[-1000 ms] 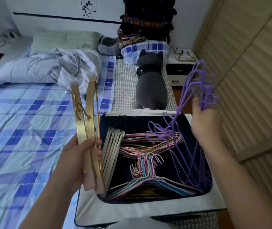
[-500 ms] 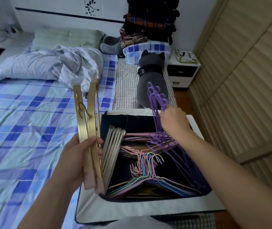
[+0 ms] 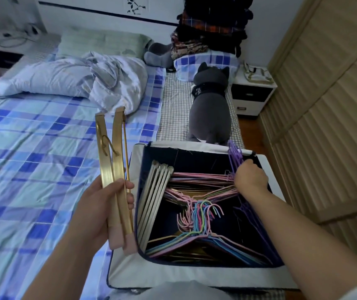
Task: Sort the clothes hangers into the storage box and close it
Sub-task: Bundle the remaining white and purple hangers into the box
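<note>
Two bare forearms reach forward over an open storage box (image 3: 195, 276) that sits on the bed, its white fabric rim framing a dark navy interior. The left hand (image 3: 96, 210) stays outside the box, just beside its left wall, with fingers and thumb curled round the lower ends of a pair of gold hangers (image 3: 112, 176); these stand nearly upright, their pinkish end caps pointing down toward the box's near left corner and one metal hook showing between the two arms. Inside the box, a row of silver hangers (image 3: 153, 200) leans against the left wall. A mixed pile of thin pink, blue, green and yellow wire hangers (image 3: 197, 215) lies across the bottom, hooks bunched in the middle.

At the right wall, the right hand (image 3: 251, 179) is lowered into the box with its fingers closed round a bundle of purple hangers (image 3: 236, 155); their upper ends rise past the far rim, and their lower parts run down along the right side of the interior.

Beyond the box a grey plush cat (image 3: 211, 109) lies on a checked strip of bedding. The blue plaid sheet (image 3: 32, 159) spreads to the left, with a crumpled pale quilt (image 3: 82, 81) farther back. A white nightstand (image 3: 252, 94) stands to the right, next to the slatted wooden wardrobe doors (image 3: 325, 105).
</note>
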### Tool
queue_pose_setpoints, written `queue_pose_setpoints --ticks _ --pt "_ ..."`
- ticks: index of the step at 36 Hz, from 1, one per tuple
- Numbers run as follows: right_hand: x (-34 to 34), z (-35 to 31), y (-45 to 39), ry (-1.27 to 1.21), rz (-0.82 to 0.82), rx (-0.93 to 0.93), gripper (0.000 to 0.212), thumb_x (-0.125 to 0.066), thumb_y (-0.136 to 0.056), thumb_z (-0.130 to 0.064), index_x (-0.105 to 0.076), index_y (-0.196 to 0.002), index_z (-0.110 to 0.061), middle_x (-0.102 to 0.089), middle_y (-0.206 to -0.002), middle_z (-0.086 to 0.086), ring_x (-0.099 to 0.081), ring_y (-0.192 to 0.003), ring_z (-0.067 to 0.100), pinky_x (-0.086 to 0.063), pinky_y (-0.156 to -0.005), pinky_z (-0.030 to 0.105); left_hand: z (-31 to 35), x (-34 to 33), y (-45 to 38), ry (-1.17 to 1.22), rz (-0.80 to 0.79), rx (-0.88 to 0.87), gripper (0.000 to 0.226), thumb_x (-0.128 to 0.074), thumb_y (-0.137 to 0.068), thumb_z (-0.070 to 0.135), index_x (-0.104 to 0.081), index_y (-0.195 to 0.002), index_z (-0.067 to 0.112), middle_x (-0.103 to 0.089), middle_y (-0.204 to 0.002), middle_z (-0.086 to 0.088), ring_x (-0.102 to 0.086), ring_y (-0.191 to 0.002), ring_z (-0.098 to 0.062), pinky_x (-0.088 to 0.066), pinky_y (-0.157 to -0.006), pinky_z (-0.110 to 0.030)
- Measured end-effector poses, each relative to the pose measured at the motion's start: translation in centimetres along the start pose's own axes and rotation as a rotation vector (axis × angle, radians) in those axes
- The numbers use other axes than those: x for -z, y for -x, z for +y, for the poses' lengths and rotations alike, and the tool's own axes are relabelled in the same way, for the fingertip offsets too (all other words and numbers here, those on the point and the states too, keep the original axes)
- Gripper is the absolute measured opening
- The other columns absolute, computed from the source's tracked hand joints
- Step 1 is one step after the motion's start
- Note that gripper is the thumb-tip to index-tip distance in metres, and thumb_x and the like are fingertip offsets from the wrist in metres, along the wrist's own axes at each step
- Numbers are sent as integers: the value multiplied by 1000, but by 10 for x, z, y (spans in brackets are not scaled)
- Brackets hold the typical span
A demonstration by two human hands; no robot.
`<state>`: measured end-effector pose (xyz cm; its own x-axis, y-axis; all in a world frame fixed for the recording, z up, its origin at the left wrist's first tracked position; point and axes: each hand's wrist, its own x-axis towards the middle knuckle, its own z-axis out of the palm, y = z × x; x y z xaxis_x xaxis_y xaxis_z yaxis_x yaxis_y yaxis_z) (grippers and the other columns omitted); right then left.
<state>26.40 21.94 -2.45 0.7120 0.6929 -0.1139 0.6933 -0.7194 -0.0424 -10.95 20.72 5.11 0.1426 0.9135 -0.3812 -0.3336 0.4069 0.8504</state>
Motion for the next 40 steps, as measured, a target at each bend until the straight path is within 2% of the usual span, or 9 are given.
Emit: queue_pose_setpoints --ticks 5,11,16,19,24,30,34,37,40 --pt "-10 -3 -11 22 -81 -2 28 -50 -98 -13 -43 -124 -7 -61 -122 20 -61 -106 40 -41 -67 41 0 0 0 -14 33 8 7 -57 -99 11 -62 -103 11 -71 -88 -9 -62 -60 -20 -58 -57 -31" --pt "-28 7 -3 -12 -58 102 33 -47 -96 -11 -40 -127 -8 -62 -114 20 -62 -98 41 -44 -66 42 -5 5 -3 -43 37 29 10 -58 -98 13 -65 -105 11 -73 -90 -10 -65 -62 -22 -59 -60 -36" --pt "-45 -15 27 26 -173 404 32 -48 -92 -10 -45 -124 -7 -67 -108 21 -65 -93 40 -42 -65 38 -13 0 -8 -40 23 74 23 -57 -98 11 -74 -84 19 -70 -85 -11 -63 -59 -19 -57 -57 -31" --pt "-61 -22 46 135 -300 479 43 -49 -93 -12 -41 -135 -7 -66 -116 20 -65 -102 40 -48 -73 41 -16 -10 -13 -40 -2 94 10 -56 -98 9 -66 -99 10 -69 -86 -10 -62 -58 -19 -57 -56 -31" --pt "-58 -18 26 127 -285 282 31 -50 -96 -16 -53 -126 -9 -66 -121 15 -65 -109 36 -52 -85 41 -10 -18 -17 -71 -49 83 16 -56 -98 10 -60 -113 5 -69 -86 -10 -60 -60 -21 -56 -57 -32" --pt "-32 2 -16 59 -298 -21 35 -58 -95 -26 -59 -127 -11 -62 -126 14 -61 -113 35 -50 -80 39 -3 -11 -15 -79 -40 63 10 -56 -98 9 -63 -104 11 -70 -90 -10 -61 -62 -21 -57 -59 -33" --pt "-35 -14 -12 10 -374 -39 33 -61 -91 -25 -63 -121 -11 -67 -113 12 -66 -100 32 -47 -68 33 -5 -2 -12 -73 -6 61 10 -58 -97 10 -65 -104 12 -71 -93 -11 -63 -63 -22 -58 -59 -34" --pt "-46 -14 -1 -38 -454 33 26 -56 -92 -22 -67 -110 -8 -66 -81 8 -66 -67 27 -47 -54 26 -8 5 -13 -67 22 66 11 -60 -95 12 -68 -103 14 -72 -95 -12 -63 -65 -23 -58 -62 -35" --pt "-44 4 -4 -72 -383 -14 30 -53 -95 -27 -68 -116 -12 -59 -83 6 -57 -72 28 -46 -63 30 -11 6 -15 -82 36 81 12 -60 -95 12 -67 -105 10 -71 -93 -12 -63 -66 -24 -58 -61 -35"
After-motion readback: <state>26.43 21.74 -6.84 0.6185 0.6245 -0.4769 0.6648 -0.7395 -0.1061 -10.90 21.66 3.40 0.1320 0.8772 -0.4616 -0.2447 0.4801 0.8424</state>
